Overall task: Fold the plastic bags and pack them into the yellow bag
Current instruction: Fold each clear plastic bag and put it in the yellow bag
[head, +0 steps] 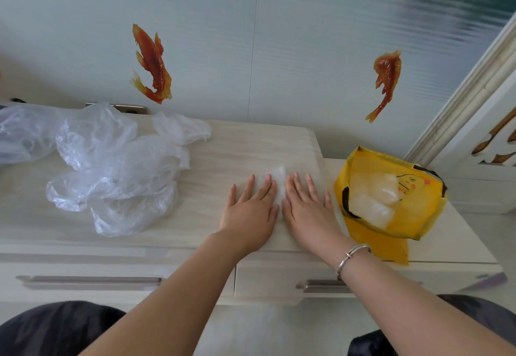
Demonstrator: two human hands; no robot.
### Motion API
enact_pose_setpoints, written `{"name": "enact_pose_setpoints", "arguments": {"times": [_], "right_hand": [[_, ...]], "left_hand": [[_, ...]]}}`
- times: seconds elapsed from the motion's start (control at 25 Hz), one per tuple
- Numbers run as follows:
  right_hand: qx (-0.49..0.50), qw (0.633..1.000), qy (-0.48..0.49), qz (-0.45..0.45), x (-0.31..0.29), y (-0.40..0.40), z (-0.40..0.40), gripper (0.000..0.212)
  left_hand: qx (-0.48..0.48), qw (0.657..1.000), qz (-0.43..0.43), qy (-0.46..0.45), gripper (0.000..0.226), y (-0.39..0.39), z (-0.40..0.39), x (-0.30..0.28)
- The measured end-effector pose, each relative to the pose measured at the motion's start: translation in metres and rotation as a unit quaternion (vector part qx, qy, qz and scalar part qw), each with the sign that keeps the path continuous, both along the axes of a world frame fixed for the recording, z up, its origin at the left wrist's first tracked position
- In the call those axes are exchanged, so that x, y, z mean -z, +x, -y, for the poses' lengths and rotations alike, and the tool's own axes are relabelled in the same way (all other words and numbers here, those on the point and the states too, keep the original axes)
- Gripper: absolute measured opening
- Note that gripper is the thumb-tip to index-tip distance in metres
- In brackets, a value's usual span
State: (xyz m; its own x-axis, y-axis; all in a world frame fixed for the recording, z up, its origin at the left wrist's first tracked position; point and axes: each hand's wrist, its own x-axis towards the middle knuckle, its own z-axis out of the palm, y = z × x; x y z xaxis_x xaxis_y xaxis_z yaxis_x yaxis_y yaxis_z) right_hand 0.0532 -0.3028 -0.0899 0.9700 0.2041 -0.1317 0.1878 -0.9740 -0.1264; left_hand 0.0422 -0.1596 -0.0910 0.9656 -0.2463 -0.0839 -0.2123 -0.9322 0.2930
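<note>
Loose bags (111,165) crowd left, yellow bag (391,196) blocks right; bare cabinet top (251,143) btwn.

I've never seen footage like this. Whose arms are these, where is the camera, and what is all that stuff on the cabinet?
No machine here: a person wears a wide-angle camera on the head, looking down at their own arms. The left hand and right hand lie flat, fingers straight, pressing a clear plastic bag against the pale cabinet top. Nothing is gripped. To the left is a heap of crumpled plastic bags; to the right, an open yellow bag with folded bags inside. A bracelet circles the right wrist.
</note>
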Motion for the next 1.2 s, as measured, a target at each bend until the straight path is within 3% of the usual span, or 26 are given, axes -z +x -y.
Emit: {"name": "enact_pose_setpoints", "arguments": {"times": [0.12,0.2,0.24,0.36,0.6,0.96,1.2], "right_hand": [[0.036,0.994,0.107,-0.012,-0.008,0.006,-0.001,0.056],[0.098,0.965,0.244,0.001,-0.019,0.015,0.002,0.051],[0.127,0.943,0.307,0.004,-0.023,0.02,0.005,0.048],[0.19,0.906,0.378,-0.032,-0.034,0.036,0.012,0.038],[0.179,0.913,0.355,-0.096,-0.028,0.057,-0.003,0.005],[0.075,0.887,0.452,-0.063,-0.036,0.051,-0.009,0.029],[-0.077,0.942,0.326,0.008,-0.038,0.027,0.01,0.033]], "left_hand": [[-0.059,0.976,0.029,-0.206,0.043,0.005,-0.004,-0.005],[-0.109,0.931,0.097,-0.335,0.035,0.006,-0.009,-0.013],[-0.127,0.919,0.12,-0.354,0.034,0.006,-0.012,-0.017],[-0.114,0.928,0.096,-0.342,0.032,0.005,-0.016,-0.026],[-0.075,0.958,-0.006,-0.276,0.03,0.003,-0.012,-0.018],[-0.091,0.959,-0.042,-0.266,0.029,0.009,-0.014,-0.019],[-0.112,0.942,-0.11,-0.298,0.02,0.012,-0.018,-0.017]]}}
